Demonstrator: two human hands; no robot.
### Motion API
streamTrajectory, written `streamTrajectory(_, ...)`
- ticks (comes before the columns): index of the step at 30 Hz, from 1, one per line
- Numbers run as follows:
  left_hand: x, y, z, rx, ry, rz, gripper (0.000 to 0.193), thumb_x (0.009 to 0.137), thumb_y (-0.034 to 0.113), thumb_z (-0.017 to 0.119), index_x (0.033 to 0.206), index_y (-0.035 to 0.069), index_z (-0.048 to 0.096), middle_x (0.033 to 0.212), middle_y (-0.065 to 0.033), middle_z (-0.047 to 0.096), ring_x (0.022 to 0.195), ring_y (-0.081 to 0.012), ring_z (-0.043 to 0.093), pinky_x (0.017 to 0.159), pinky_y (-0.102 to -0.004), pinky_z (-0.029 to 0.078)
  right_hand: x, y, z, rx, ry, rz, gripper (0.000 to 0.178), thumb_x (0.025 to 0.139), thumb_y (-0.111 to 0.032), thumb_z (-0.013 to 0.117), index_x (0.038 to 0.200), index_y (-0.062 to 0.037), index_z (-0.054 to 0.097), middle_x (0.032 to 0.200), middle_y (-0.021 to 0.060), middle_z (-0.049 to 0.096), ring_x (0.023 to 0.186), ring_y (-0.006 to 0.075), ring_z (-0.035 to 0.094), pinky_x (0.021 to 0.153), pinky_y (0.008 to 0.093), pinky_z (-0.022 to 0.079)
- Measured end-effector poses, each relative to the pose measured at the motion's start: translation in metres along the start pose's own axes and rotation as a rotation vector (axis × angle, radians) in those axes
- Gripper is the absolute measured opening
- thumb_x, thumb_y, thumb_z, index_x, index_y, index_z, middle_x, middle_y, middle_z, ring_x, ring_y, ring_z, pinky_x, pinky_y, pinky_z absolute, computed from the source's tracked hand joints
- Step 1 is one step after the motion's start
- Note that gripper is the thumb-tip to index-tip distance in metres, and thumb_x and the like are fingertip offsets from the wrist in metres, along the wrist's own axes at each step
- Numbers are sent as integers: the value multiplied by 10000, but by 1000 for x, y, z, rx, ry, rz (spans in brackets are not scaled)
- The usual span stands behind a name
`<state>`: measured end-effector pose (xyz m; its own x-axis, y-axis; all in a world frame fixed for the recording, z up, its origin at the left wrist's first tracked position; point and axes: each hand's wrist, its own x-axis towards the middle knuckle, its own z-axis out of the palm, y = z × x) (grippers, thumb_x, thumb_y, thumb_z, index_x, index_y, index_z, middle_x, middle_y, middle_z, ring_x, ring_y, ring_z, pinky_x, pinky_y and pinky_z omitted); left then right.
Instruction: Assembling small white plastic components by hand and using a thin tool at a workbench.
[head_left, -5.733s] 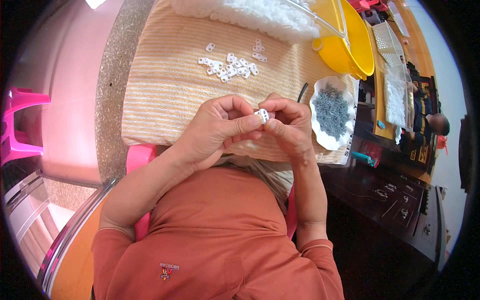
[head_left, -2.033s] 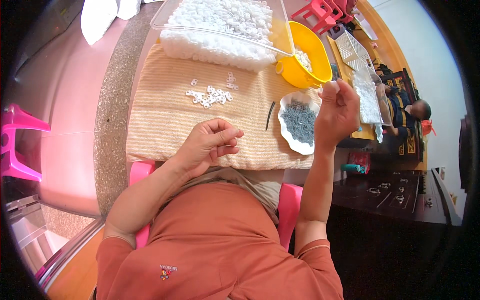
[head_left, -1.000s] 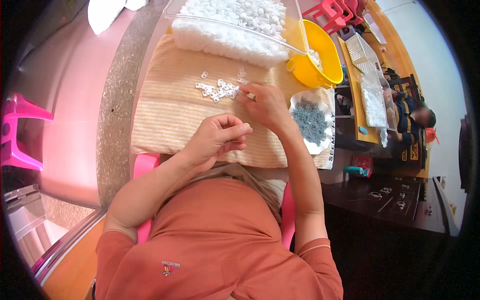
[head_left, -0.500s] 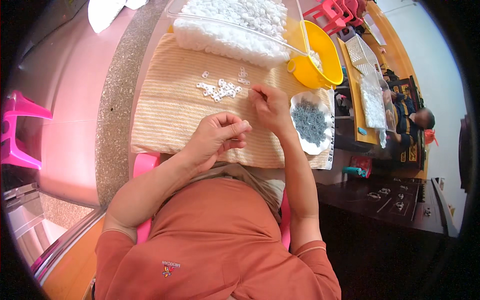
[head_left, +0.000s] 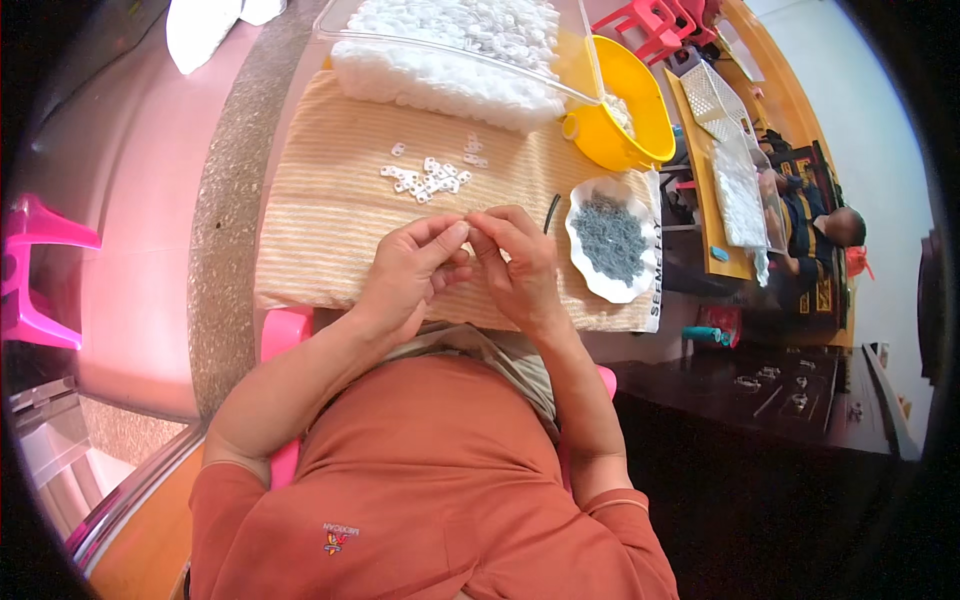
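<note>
My left hand and my right hand meet fingertip to fingertip above the near part of a striped cloth. Both are closed in a pinch; whatever lies between the fingertips is too small or hidden to name. Just beyond them is a loose cluster of small white plastic pieces with holes, with a few more lying apart. To the right of my right hand stands a white scalloped dish heaped with small dark grey parts. A thin black stick lies between that hand and the dish.
A clear plastic bin full of white pieces stands at the far edge, beside a yellow bucket. A pink stool is at left. On the right a person sits by another table holding a bin of white pieces.
My right hand has come back from near the white pieces toward my left hand, and their fingertips now meet. The thin black stick, covered before, now shows.
</note>
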<state>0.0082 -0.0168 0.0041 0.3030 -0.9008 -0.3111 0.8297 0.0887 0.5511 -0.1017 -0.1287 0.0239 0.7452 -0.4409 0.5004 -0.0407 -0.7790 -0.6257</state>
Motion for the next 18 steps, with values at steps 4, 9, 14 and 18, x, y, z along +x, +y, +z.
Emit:
streamTrajectory(4,-1,1,-1,43,4,10,187,922,138,601,1081,39,619,962,-26,652,795,-100,620,733,-241,542,-3,-5,1,86,-4,20,219,821,30,636,1036,-10,644,934,138,631,818,266,639,675,319,505)
streamTrajectory(9,0,0,3,92,-29,-10,166,911,113,611,1059,40,629,966,-36,658,832,-107,628,744,-241,539,-9,4,-5,128,-26,51,236,790,58,659,1018,-3,644,937,127,636,808,227,648,678,292,521)
streamTrajectory(14,0,-2,0,111,-37,-22,134,902,101,621,1023,44,633,939,-33,657,823,-104,630,738,-242,548,-10,-1,-12,202,-63,69,244,775,65,678,1007,-2,643,941,113,636,807,191,649,678,268,530)
streamTrajectory(18,-2,-2,4,109,-35,-30,111,896,98,630,989,37,629,909,-35,653,798,-103,629,727,-243,554,-13,-5,-24,203,-71,109,244,768,62,688,999,-1,644,930,110,633,794,185,646,675,262,529)
